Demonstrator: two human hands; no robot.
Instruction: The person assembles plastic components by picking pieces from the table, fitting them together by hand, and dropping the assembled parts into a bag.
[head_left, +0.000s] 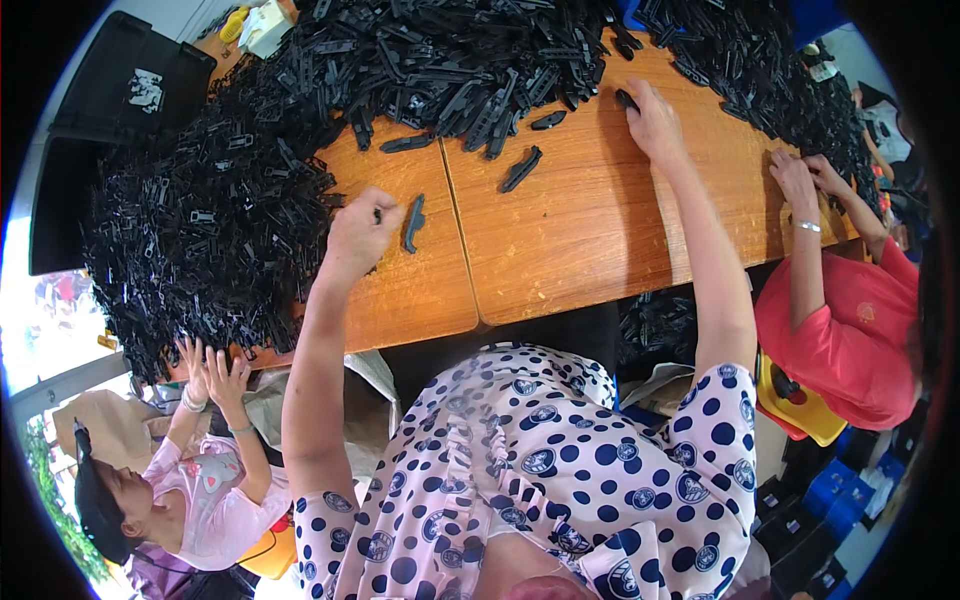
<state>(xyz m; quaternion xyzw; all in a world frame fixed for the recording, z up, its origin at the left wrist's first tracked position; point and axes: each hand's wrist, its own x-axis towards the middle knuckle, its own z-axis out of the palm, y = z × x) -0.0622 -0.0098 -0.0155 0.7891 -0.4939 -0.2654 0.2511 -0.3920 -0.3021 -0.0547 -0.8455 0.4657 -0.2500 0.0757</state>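
Note:
My left hand is closed near the left pile, with a small dark bit of plastic showing between its fingers. Just right of it, a slim black plastic part lies apart on the wooden table. Farther off to the right, my right hand pinches the end of a black elongated plastic part. Between my hands lie more loose parts: one long black piece and a shorter black piece beyond it.
A big heap of long black parts covers the table's far side; small black pieces pile up at left. One person reaches into the left pile. Another in a red shirt works at right. A black bin stands far left.

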